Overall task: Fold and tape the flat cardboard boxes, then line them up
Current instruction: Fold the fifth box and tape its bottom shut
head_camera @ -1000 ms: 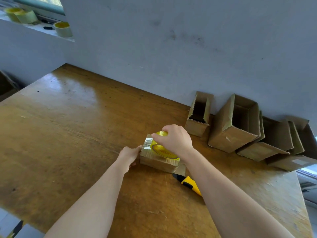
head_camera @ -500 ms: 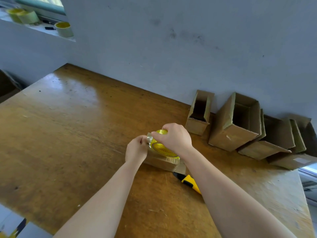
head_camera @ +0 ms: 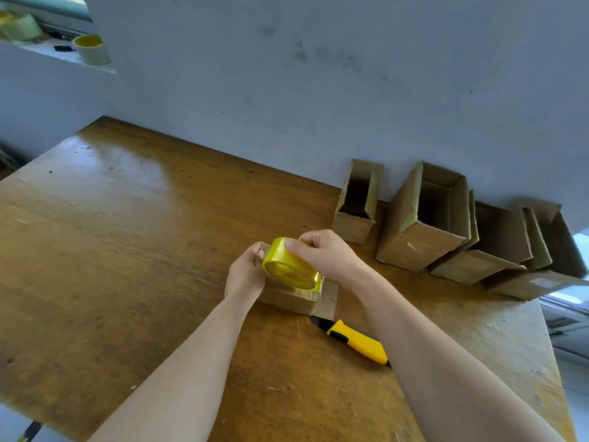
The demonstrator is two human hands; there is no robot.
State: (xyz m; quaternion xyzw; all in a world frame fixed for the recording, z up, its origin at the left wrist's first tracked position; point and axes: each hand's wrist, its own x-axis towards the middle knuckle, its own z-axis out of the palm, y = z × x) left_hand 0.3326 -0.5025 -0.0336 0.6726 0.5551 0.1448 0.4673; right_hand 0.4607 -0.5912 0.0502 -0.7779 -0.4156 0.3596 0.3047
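While my right hand grips the yellow tape roll, fingers and thumb curled over its upper rim, the roll sits tilted on top of the small cardboard box, which I take as the landmark for everything else. This box lies flat on the wooden counter, with one flap spread out flat at its right end. My left hand holds the box's left end, fingers curled in against the cardboard just beside the roll, so both hands sit close together above the box. Nearer to me than the box and to its right, a yellow and black utility knife lies on the counter, its dark tip pointing toward the box's near right corner and its handle end hidden under my right forearm. Beyond the box and to its right, folded boxes stand in a row against the grey wall: a narrow open box closest, then a larger open box, then a leaning box and a last box overlapping further right. Far beyond the box to the left, a ledge carries spare tape rolls.
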